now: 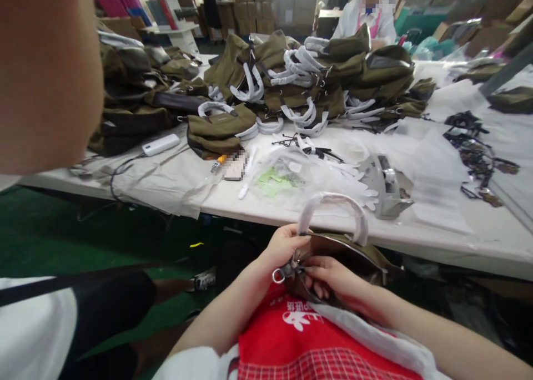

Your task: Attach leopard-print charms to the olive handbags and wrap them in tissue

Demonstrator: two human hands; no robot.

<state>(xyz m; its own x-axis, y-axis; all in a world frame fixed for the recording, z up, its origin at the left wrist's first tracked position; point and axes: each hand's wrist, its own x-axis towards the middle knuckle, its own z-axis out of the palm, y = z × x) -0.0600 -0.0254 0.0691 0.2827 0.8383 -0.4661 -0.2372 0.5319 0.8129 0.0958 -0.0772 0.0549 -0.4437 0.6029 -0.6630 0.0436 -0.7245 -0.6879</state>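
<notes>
Two bare arms, mine, reach inward from the lower edge: left forearm [227, 305] slanting right, right forearm [433, 324] slanting left. My left hand [287, 246], slightly higher, grips with bent fingers; my right hand [327, 275], close beside it, pinches, fingers curled.

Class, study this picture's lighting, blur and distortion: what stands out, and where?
In the head view, the white table is bright, the floor below dim; a skin-toned shape looms soft at upper left; pixelation masks the far person's head; the right forearm seems stretched.
</notes>
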